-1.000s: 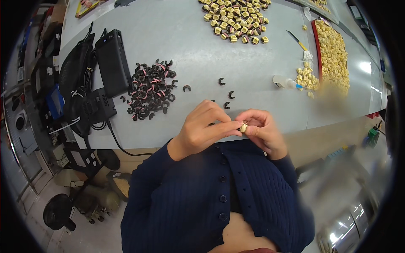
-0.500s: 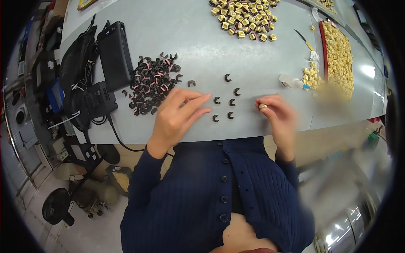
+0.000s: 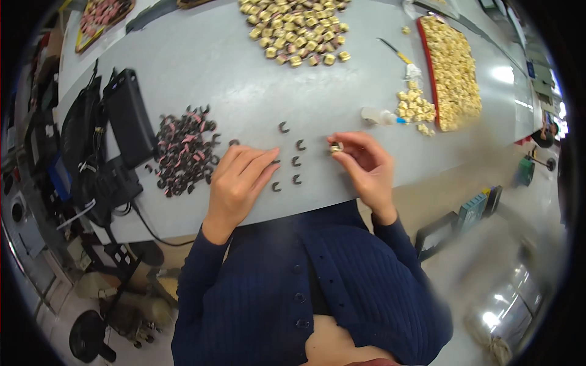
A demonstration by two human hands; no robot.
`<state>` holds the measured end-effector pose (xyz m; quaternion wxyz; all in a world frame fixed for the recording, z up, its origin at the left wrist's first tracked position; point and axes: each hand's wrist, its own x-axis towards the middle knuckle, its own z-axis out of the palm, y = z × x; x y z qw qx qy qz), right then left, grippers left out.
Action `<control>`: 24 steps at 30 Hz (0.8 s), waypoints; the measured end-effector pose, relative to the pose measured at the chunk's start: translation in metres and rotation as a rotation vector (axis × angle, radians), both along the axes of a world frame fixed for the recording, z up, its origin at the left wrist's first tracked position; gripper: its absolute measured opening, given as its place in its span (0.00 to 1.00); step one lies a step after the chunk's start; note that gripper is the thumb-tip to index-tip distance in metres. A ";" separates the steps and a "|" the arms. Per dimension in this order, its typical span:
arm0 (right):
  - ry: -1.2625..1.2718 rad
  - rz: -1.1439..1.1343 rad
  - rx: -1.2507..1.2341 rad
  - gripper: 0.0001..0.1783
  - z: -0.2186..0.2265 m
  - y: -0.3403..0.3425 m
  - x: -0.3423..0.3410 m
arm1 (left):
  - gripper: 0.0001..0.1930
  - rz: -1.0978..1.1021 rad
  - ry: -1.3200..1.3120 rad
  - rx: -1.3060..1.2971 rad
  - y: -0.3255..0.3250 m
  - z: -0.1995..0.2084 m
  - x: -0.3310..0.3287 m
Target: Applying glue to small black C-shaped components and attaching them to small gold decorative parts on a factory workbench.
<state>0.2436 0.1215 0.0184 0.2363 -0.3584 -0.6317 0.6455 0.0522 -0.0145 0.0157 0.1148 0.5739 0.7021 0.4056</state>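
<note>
My left hand point(image 3: 238, 186) has its thumb and forefinger closed about a small dark C-shaped piece point(image 3: 276, 161), which the fingertips partly cover. Other dark C-shaped pieces point(image 3: 296, 161) lie spaced out on the table between my hands. Between the thumb and fingers of my right hand point(image 3: 366, 168) is a small cream block point(image 3: 335, 148) with a dark part showing on its top. That hand is just right of the C-shaped pieces. A heap of dark C-shaped pieces point(image 3: 183, 152), some with pink, lies left of my left hand.
Cream blocks with dark and pink parts point(image 3: 299, 30) are piled at the far middle. A red-edged tray point(image 3: 452, 73) of cream pieces stands right, near loose cream pieces point(image 3: 415, 105), a small bottle point(image 3: 378, 116) and a yellow-handled tool point(image 3: 397, 52). A black box point(image 3: 129, 119) stands left.
My left hand has brought its fingertips to a C-shaped piece, with its thumb and forefinger closer together. The cream block in my right hand now shows a dark part. The view has shifted.
</note>
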 end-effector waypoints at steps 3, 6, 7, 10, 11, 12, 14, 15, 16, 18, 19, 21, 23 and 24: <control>-0.078 -0.028 0.448 0.17 -0.007 0.000 -0.010 | 0.19 0.012 0.024 -0.009 0.001 0.001 0.002; -0.128 -0.147 0.688 0.18 -0.005 -0.005 -0.002 | 0.20 0.020 0.036 -0.001 0.003 -0.001 0.003; -0.145 -0.197 0.826 0.18 -0.009 -0.005 0.006 | 0.20 0.008 0.030 0.022 0.004 0.000 0.003; -0.235 -0.437 0.901 0.17 -0.011 0.014 0.034 | 0.23 0.027 -0.028 0.037 0.004 -0.001 0.003; -0.332 -0.549 0.927 0.16 -0.008 0.025 0.042 | 0.23 0.022 -0.034 0.060 0.002 -0.001 0.003; -0.398 -0.555 0.936 0.15 0.002 0.035 0.044 | 0.23 0.033 -0.051 0.072 0.002 -0.002 0.003; -0.448 -0.477 1.035 0.14 0.001 0.052 0.051 | 0.23 0.077 -0.145 0.106 0.000 -0.005 0.007; -0.491 -0.384 1.099 0.14 -0.003 0.058 0.053 | 0.23 0.063 -0.151 0.138 -0.003 -0.005 0.007; -0.457 -0.364 0.961 0.12 -0.008 0.059 0.054 | 0.23 0.057 -0.139 0.121 -0.005 -0.004 0.005; -0.448 -0.361 0.955 0.11 -0.007 0.062 0.053 | 0.24 0.043 -0.127 0.112 -0.006 -0.002 0.004; -0.435 -0.355 0.944 0.11 -0.006 0.062 0.053 | 0.24 0.035 -0.128 0.118 -0.007 -0.001 0.003; -0.451 -0.348 0.949 0.11 -0.001 0.060 0.053 | 0.24 0.021 -0.106 0.119 -0.005 0.000 0.002; -0.303 -0.378 0.899 0.10 0.005 0.054 0.052 | 0.24 0.014 -0.122 0.141 -0.006 0.005 0.003; -0.290 -0.365 0.885 0.10 0.009 0.046 0.052 | 0.24 0.029 -0.112 0.128 -0.008 0.006 0.004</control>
